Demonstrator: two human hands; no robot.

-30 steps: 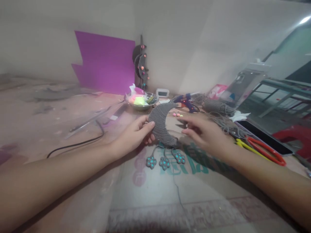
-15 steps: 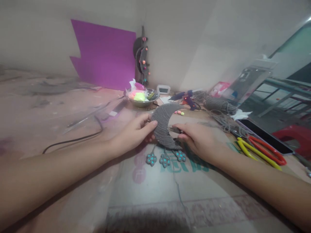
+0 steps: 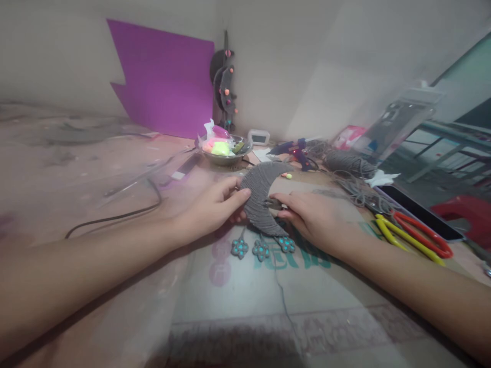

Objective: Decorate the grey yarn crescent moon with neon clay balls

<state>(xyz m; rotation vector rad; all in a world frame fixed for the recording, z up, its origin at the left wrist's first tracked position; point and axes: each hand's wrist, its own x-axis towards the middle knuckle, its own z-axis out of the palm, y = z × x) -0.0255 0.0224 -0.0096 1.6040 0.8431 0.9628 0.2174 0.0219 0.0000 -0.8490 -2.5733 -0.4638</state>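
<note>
A crescent moon wrapped in grey yarn (image 3: 259,197) is held up over the table, its hollow side facing right. My left hand (image 3: 222,204) is closed on its outer left edge, thumb on the front and fingers behind. At the inner curve, my right hand (image 3: 303,212) pinches a small greyish item (image 3: 273,203) that is too blurred to name. Below the crescent hang three grey flower charms with turquoise dots: a left one (image 3: 240,248), a middle one (image 3: 261,250) and a right one (image 3: 286,244). A thin grey strand (image 3: 283,296) trails across the cardboard towards me.
Behind stand a bowl (image 3: 226,157) of bright clay packs, a small white display (image 3: 259,137) and a glue gun (image 3: 299,152). To the right lie grey yarn (image 3: 351,164), a phone (image 3: 418,212) and red-and-yellow-handled scissors (image 3: 418,237). A purple sheet (image 3: 164,82) leans on the wall.
The crescent has shifted slightly right, covering more of the small beads behind it. Both hands keep their hold. The camera view has moved a little.
</note>
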